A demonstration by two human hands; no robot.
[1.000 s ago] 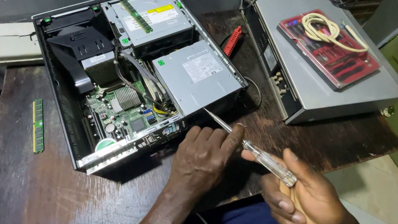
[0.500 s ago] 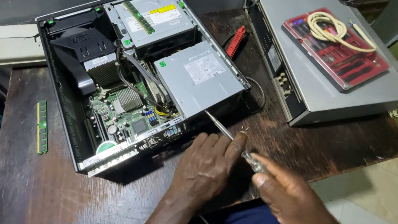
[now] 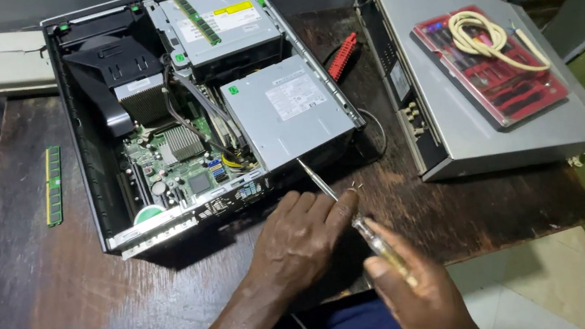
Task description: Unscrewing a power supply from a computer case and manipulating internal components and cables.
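Screwdriver (image 3: 346,206) clasped by its handle in right hand (image 3: 420,294), shaft beside left hand's (image 3: 301,238) loosely curled fingertips.

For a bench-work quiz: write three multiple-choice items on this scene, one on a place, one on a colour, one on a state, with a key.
1. Where does the memory stick lie?
A. on the table left of the open computer case
B. on the grey case cover
C. inside the case

2. What colour is the tool tray on the grey case cover?
A. blue
B. red
C. yellow

3. What does the right hand hold?
A. nothing
B. a cable
C. a screwdriver

Key: 1 A, it rests on bare wood beside the case. 2 B, the tray is red under a cream cable. 3 C, its fingers wrap the handle, tip at the case edge.
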